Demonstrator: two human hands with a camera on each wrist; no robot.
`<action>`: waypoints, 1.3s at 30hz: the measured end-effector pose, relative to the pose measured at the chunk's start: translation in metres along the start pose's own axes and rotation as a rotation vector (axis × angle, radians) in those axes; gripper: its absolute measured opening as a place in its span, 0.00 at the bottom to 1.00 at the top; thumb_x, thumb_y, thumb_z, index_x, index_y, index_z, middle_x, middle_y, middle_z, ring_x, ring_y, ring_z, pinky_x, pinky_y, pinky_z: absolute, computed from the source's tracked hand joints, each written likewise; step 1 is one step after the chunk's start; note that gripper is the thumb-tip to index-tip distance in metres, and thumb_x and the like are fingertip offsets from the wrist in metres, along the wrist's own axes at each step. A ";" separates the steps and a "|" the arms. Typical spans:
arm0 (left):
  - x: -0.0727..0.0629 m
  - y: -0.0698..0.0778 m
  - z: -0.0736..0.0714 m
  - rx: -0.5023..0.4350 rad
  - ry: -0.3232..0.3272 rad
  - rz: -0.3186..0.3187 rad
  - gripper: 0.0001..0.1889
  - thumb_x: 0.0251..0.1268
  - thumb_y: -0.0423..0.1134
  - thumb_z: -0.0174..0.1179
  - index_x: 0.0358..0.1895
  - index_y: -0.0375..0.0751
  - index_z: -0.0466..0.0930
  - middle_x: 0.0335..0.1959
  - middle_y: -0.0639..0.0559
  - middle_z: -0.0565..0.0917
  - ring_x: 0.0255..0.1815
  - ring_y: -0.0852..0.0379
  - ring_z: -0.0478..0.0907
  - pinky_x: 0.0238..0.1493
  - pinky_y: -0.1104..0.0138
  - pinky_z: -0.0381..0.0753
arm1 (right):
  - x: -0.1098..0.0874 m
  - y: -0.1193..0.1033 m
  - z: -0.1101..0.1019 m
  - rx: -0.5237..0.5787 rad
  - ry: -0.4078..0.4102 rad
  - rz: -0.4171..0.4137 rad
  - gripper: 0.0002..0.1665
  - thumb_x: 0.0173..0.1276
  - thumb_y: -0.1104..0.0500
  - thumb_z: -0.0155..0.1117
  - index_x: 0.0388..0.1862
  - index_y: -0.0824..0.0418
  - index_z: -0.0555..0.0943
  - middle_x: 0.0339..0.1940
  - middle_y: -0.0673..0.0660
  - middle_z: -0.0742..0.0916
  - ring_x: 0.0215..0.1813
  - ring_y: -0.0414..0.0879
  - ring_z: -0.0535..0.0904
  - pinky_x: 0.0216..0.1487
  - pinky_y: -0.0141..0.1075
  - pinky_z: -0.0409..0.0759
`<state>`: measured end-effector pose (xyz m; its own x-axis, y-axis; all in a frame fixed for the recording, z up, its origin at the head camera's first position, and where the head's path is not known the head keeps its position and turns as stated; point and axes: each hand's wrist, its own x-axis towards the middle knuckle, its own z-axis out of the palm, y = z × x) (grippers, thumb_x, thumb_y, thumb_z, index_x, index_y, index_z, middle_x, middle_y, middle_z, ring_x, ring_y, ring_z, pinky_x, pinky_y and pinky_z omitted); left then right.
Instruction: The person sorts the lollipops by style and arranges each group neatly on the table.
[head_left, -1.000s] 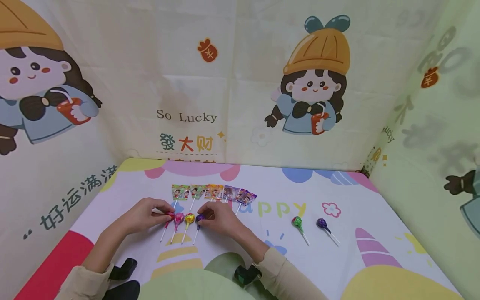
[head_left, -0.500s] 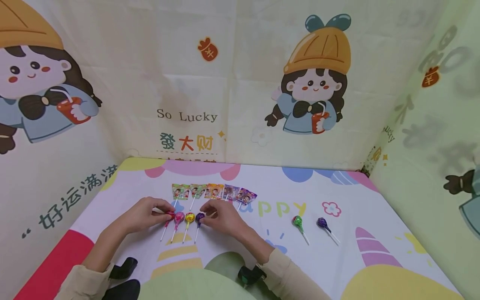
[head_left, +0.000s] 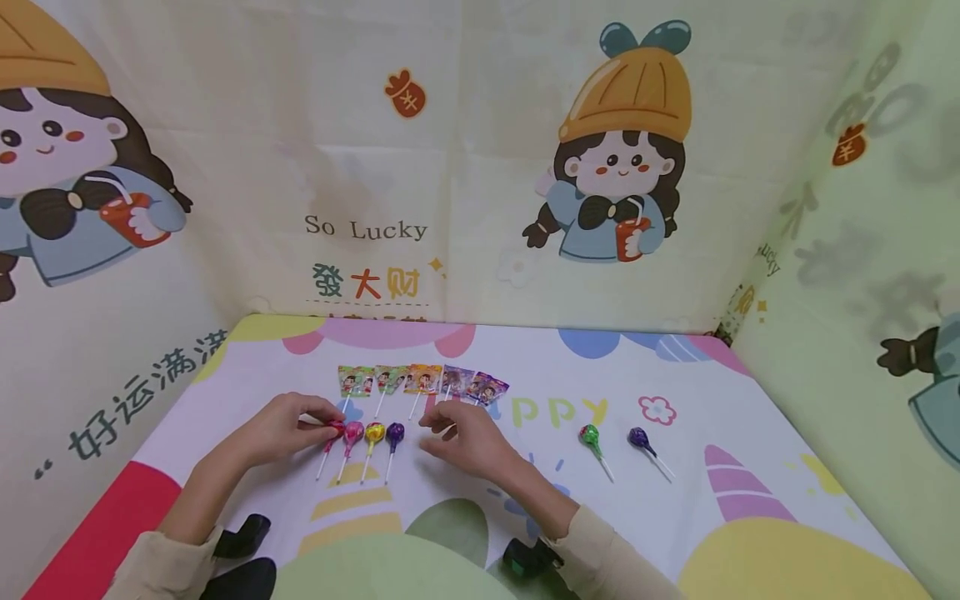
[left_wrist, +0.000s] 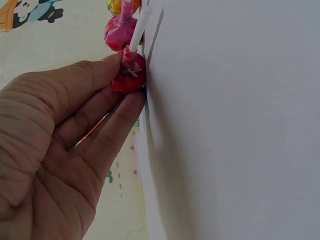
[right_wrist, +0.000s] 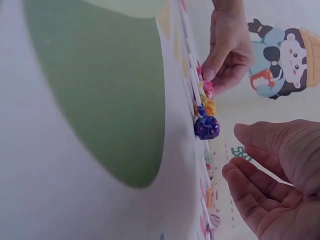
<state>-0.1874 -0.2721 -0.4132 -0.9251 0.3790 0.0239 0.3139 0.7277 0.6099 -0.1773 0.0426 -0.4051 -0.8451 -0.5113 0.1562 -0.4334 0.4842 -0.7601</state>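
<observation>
Red, pink, yellow and purple lollipops lie side by side on the table, sticks toward me. My left hand [head_left: 287, 427] pinches the head of the red lollipop [left_wrist: 131, 77] at the row's left end, thumb on one side and fingers on the other. Beside it lie the pink lollipop [head_left: 352, 437] and the yellow lollipop [head_left: 374, 433]. At the right end is the purple lollipop [head_left: 394, 434]. A small gap separates it from my right hand [head_left: 468, 439], whose fingers are loosely bent with nothing between them, as the right wrist view [right_wrist: 280, 175] also shows.
Behind the row lie several lollipops in flat printed wrappers [head_left: 423, 380]. Farther right are a green lollipop [head_left: 592, 442] and another purple lollipop [head_left: 643, 446], set apart. A printed cloth covers the table [head_left: 570, 533], and patterned curtains stand behind and at both sides.
My right hand has let go of the purple lollipop and drawn away to the right. The left hand stays on the red one. The head view has shifted slightly.
</observation>
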 end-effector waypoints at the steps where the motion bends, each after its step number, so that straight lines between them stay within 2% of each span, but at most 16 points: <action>1: 0.000 0.000 0.000 0.002 0.000 0.001 0.10 0.62 0.34 0.72 0.46 0.44 0.90 0.42 0.55 0.88 0.47 0.52 0.82 0.51 0.53 0.88 | -0.002 0.001 -0.002 0.000 0.003 -0.002 0.13 0.66 0.62 0.73 0.48 0.64 0.85 0.47 0.59 0.89 0.50 0.52 0.85 0.50 0.36 0.86; 17: -0.002 0.000 0.002 -0.031 -0.014 -0.008 0.10 0.63 0.34 0.71 0.47 0.44 0.90 0.43 0.54 0.88 0.48 0.52 0.82 0.52 0.54 0.87 | -0.042 0.013 -0.027 0.028 0.032 -0.026 0.14 0.69 0.61 0.72 0.51 0.64 0.85 0.48 0.58 0.89 0.50 0.54 0.86 0.50 0.36 0.86; 28: -0.001 0.002 -0.003 -0.023 -0.011 0.003 0.10 0.63 0.35 0.71 0.47 0.44 0.89 0.43 0.54 0.88 0.48 0.51 0.83 0.52 0.53 0.87 | -0.053 0.024 -0.043 0.033 0.062 -0.030 0.15 0.68 0.60 0.72 0.50 0.65 0.84 0.48 0.60 0.89 0.49 0.54 0.87 0.50 0.38 0.87; 35: 0.000 0.001 -0.001 -0.028 -0.008 -0.006 0.10 0.63 0.35 0.71 0.47 0.44 0.89 0.43 0.54 0.88 0.48 0.52 0.83 0.52 0.53 0.87 | -0.061 0.031 -0.054 0.003 0.068 0.018 0.15 0.68 0.59 0.73 0.50 0.64 0.85 0.47 0.59 0.89 0.48 0.53 0.87 0.50 0.40 0.88; 39: -0.001 -0.001 -0.001 -0.026 -0.005 -0.003 0.10 0.63 0.35 0.71 0.47 0.45 0.90 0.43 0.54 0.88 0.48 0.52 0.83 0.52 0.53 0.87 | -0.067 0.035 -0.059 -0.020 0.076 0.037 0.14 0.67 0.58 0.73 0.49 0.64 0.85 0.47 0.59 0.89 0.46 0.50 0.87 0.49 0.41 0.88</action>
<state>-0.1872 -0.2733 -0.4128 -0.9250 0.3795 0.0180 0.3051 0.7137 0.6305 -0.1544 0.1358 -0.4046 -0.8815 -0.4378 0.1767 -0.4073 0.5159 -0.7536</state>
